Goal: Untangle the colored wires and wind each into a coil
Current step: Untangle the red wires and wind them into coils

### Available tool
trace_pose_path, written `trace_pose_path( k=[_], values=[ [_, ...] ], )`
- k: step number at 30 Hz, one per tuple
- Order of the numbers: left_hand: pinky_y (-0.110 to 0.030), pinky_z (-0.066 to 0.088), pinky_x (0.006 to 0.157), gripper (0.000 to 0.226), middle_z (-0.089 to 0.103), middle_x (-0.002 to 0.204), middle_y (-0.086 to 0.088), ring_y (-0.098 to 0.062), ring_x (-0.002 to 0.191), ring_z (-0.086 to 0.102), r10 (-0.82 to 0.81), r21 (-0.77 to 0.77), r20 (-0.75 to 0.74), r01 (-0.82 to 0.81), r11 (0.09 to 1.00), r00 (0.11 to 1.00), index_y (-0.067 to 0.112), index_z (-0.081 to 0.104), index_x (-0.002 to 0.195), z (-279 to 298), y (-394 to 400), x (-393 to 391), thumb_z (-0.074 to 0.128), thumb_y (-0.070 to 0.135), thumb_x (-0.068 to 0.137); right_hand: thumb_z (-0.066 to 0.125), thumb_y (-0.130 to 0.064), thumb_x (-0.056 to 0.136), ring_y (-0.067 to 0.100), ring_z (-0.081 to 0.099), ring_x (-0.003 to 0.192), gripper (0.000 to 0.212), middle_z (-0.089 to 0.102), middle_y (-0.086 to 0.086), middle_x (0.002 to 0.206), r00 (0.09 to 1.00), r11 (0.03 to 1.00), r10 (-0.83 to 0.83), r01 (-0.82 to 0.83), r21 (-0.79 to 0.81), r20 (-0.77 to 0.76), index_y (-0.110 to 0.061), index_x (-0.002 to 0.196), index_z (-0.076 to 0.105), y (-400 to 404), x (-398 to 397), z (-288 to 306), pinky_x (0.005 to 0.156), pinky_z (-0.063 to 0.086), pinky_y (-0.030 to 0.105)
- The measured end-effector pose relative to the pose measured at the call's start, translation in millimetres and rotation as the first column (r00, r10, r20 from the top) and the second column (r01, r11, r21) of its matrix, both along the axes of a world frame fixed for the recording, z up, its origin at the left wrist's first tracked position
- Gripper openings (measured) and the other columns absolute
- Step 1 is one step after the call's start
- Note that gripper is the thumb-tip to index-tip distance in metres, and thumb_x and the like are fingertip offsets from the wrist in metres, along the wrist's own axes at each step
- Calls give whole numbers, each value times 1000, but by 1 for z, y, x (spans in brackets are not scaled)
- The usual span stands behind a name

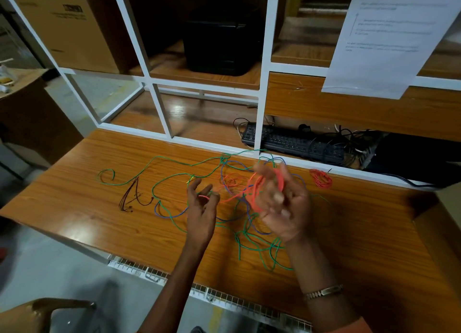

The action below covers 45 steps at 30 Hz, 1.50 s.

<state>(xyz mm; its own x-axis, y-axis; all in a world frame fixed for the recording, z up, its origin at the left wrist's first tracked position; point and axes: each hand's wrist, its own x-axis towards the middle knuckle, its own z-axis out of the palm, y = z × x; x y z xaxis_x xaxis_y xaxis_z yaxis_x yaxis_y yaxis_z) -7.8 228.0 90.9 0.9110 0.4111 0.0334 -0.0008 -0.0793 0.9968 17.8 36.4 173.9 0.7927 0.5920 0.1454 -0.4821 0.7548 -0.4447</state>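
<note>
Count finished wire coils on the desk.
1: a small red wire coil lies at the wooden desk's far right edge. Loops of orange wire in the right hand are unfinished; blur may hide detail.

On my feed, a varnished wooden desk (pixel 349 245) spreads under the hands, with a grey concrete floor (pixel 50 270) below and to their left and a white wire rack (pixel 224 297) along the desk's near edge. Beyond the hands I see a white metal frame (pixel 264 83) dividing wooden shelves that hold a cardboard box (pixel 74 25) at far left, a black case (pixel 222 38), and a black keyboard (pixel 291 141) among dark cables. A printed sheet (pixel 389 38) hangs above and right of them, and overhead light glares off the shelf.
</note>
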Motion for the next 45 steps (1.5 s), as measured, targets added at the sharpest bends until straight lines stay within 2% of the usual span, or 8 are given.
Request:
trace_pose_path(
  k=[4, 7, 12, 23, 29, 34, 41, 45],
  values=[
    [-36, 55, 101, 62, 56, 148, 7, -8, 129, 61, 18, 95, 81, -26, 995, 997, 26, 52, 141, 3, 4, -5, 79, 17, 86, 37, -27, 110, 17, 72, 104, 50, 70, 14, 124, 937, 947, -313, 321, 29, -154, 10, 141, 51, -4, 15, 2, 86, 58, 22],
    [-28, 53, 100, 68, 48, 160, 6, -9, 138, 56, -86, 173, 185, 53, 983, 979, 27, 49, 144, 12, -2, -11, 77, 11, 85, 41, -18, 110, 23, 52, 139, 35, 53, 16, 149, 875, 839, -479, 432, -332, -72, 2, 136, 51, 7, 17, -12, 119, 38, 34],
    [-24, 51, 99, 74, 54, 154, 17, -7, 137, 56, -208, 196, 202, 169, 966, 957, 19, 48, 151, 23, -11, -9, 72, -8, 86, 64, -51, 94, 8, 63, 81, 32, 69, -11, 84, 974, 118, 104, 191, -975, 203, -20, 93, 67, 29, 3, -47, 85, 50, 26],
    [-42, 56, 101, 55, 64, 144, 10, -15, 135, 60, -155, -180, 93, 170, 969, 983, 24, 62, 144, 29, 6, -8, 77, 14, 93, 23, -57, 106, 7, 28, 20, 84, 59, 8, 44, 662, 414, 749, -513, -752, -39, 10, 90, 71, 22, -18, -19, 27, 19, 11],
    [-32, 57, 90, 48, 68, 140, 5, -14, 123, 69, -79, -297, -10, 72, 952, 997, 26, 64, 139, 11, 19, -6, 74, 9, 95, 23, -50, 109, 16, 28, 23, 78, 39, 14, 31, 823, 882, 469, -413, -229, 322, -1, 88, 80, 1, -18, -17, 34, 28, 20],
    [-34, 54, 104, 39, 66, 141, 9, -13, 131, 63, -167, -65, -9, 166, 984, 986, 25, 73, 126, 3, 15, -6, 63, 9, 92, 36, -39, 110, 12, 44, 47, 59, 69, 10, 76, 999, 939, 37, -40, 342, 15, 12, 137, 54, -11, 8, -13, 56, 40, 27],
    [-33, 56, 96, 63, 64, 142, 19, -11, 131, 64, -344, 75, 42, 340, 937, 938, 21, 59, 144, 6, 1, -4, 55, 4, 83, 45, -40, 105, 27, 54, 137, 63, 55, 20, 146, 879, 886, -451, 419, -199, -155, 1, 152, 38, -13, 15, -22, 118, 36, 36],
    [-26, 55, 92, 54, 56, 152, 10, -13, 123, 69, -384, 87, 86, 377, 922, 919, 20, 59, 143, 13, -3, 1, 52, -11, 100, 53, -49, 101, 18, 55, 134, 47, 57, 10, 146, 956, 471, -276, 228, -852, 103, -17, 137, 55, 11, 2, -41, 115, 37, 35]
  ],
)
